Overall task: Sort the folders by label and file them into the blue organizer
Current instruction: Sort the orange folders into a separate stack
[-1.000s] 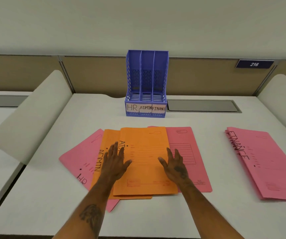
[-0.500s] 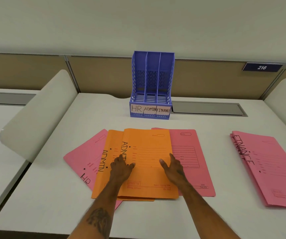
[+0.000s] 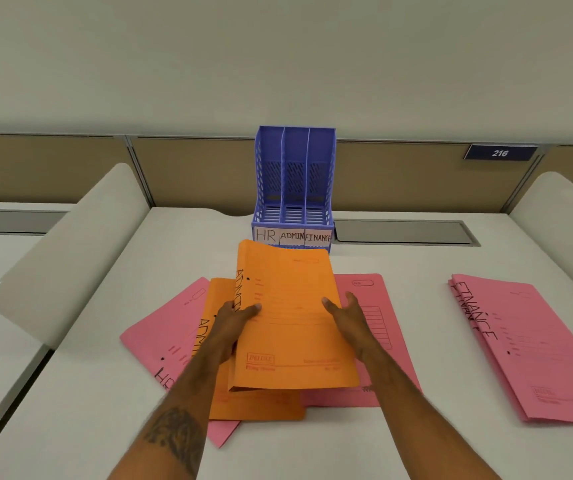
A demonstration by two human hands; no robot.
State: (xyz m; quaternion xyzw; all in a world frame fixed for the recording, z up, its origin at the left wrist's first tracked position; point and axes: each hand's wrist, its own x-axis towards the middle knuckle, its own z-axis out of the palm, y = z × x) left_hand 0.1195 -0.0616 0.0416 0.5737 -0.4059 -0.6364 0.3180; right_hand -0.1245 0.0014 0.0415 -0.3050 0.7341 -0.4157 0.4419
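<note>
Both hands on the top orange card folder marked ADMIN (image 3: pixel 292 323). It's clear of the pile and tilted, far edge higher and overlapping the bottom of the organizer's front in view.

Left hand (image 3: pixel 235 318) grips the folder's left spine edge: thumb on the top face, fingers curled under. Right hand (image 3: pixel 347 313) holds the right edge: thumb on top, fingers wrapped past the edge, their tips mostly hidden.

Under it, flat on the white desk (image 3: pixel 416 265):
- second orange card folder marked ADMIN (image 3: pixel 261 405), partly covered
- pink card folder marked HR (image 3: pixel 167 327), angled, sticking out left of the pile
- pink card folder with no readable label (image 3: pixel 371 296), sticking out right

Stack of pink card folders marked FINANCE (image 3: pixel 527 348) sits well apart at the right, near the desk edge.

Blue plastic three-slot organizer (image 3: pixel 294 188) stands upright at the far centre against the beige partition. Paper labels across its front read HR, ADMIN, FINANCE, left to right.

Just right of it is a grey recessed cable-tray lid (image 3: pixel 402 232). A dark number plate reading 216 (image 3: pixel 499 153) is on the partition, far right.
</note>
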